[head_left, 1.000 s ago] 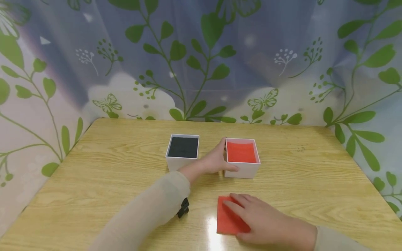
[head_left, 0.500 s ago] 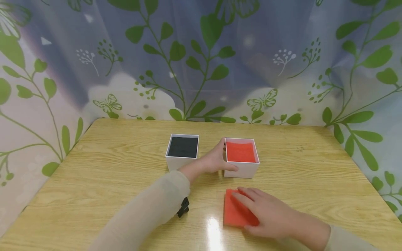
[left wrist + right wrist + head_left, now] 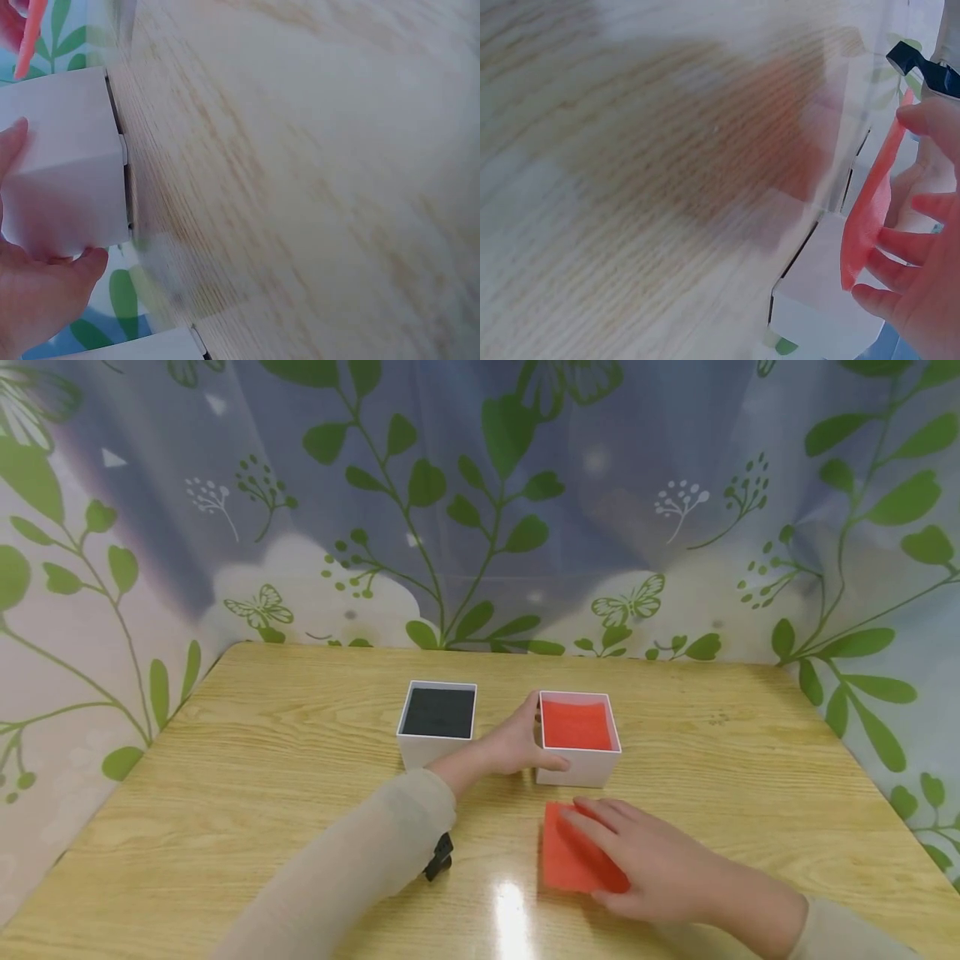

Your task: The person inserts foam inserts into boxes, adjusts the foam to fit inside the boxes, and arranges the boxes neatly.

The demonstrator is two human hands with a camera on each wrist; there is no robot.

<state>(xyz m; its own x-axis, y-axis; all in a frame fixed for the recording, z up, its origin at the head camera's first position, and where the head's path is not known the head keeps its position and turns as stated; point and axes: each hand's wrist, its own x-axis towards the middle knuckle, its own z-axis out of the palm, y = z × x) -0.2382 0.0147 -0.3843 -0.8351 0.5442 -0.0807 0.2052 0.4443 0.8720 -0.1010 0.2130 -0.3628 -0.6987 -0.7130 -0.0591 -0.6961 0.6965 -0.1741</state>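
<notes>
A white square box (image 3: 577,770) stands on the table with a red square (image 3: 576,727) inside, near its rim. My left hand (image 3: 517,743) holds that box from its left side, thumb on the front face, fingers partly hidden behind. In front of the box, my right hand (image 3: 660,864) holds a thin red square sheet (image 3: 576,856) by its right edges. The right wrist view shows this red sheet (image 3: 870,217) pinched between thumb and fingers, raised off the table and slightly bent. Whether it is cloth or paper I cannot tell.
A second white box (image 3: 427,750), holding a black square (image 3: 438,712), stands left of the first, partly behind my left forearm. A black strap device (image 3: 438,857) sits on my left wrist. The wooden table (image 3: 270,752) ends at a leaf-patterned curtain (image 3: 450,527).
My right hand has moved the red sheet away from me and slightly right, toward the box with the red square. My left hand has stayed on that box.
</notes>
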